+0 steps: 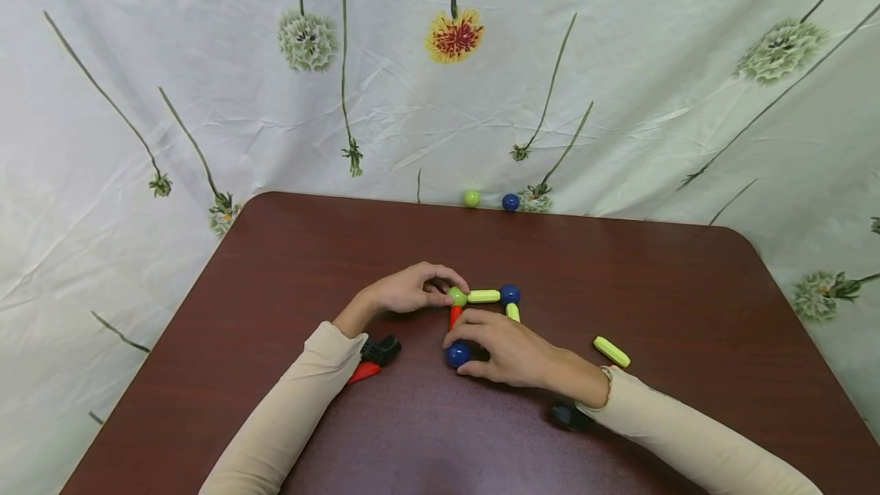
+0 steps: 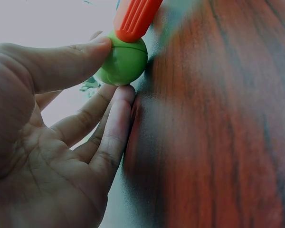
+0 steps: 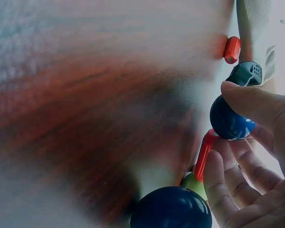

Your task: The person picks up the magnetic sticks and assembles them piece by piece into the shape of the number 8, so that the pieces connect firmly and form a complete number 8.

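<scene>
The left hand (image 1: 412, 289) pinches a green ball (image 1: 457, 297); the right hand (image 1: 512, 350) grips a near blue ball (image 1: 457, 355) between thumb and fingers, partly covering the red rod (image 1: 455, 315) between these balls. A yellow rod (image 1: 483, 296) links the green ball to a far blue ball (image 1: 509, 294), whose second yellow rod (image 1: 512, 312) disappears behind the right hand. The left sleeve (image 1: 296, 396) partly hides a loose red rod (image 1: 364, 372); a loose yellow rod (image 1: 611, 351) lies beyond the right forearm (image 1: 574, 376). Two spare balls (image 1: 471, 198) sit at the table's (image 1: 330, 228) back edge, against flowered cloth (image 1: 399, 113).

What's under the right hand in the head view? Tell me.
Partly under the right hand: a red stick and one yellow stick. A blue ball shows between its thumb and fingers. Both sticks' near ends, and anything beneath the palm, are covered there.
</scene>
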Available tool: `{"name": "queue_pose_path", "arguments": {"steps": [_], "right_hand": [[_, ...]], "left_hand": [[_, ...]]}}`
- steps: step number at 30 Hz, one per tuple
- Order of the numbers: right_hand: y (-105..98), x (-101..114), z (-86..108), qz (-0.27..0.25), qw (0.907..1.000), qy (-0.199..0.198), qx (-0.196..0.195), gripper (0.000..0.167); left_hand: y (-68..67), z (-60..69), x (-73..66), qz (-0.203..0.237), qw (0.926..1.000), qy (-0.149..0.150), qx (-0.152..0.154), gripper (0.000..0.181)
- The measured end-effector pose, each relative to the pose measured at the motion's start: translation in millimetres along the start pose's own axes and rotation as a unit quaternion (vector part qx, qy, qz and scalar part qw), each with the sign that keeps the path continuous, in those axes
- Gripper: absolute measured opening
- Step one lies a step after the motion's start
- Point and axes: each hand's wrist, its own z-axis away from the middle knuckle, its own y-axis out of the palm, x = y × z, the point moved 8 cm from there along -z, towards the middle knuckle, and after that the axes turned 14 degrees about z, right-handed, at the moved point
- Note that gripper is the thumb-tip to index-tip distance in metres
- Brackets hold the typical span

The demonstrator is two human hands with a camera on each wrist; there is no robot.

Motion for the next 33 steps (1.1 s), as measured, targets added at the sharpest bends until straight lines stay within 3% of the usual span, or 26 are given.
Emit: {"name": "queue_pose_path", "arguments": {"steps": [33], "right_hand": [[-3.7,-0.5,0.3,0.002,1.0,0.005,-0.006,0.028]], "left_hand": [[0.1,0.2,-0.4,0.004,1.0,0.002,0.001,0.025]]}}
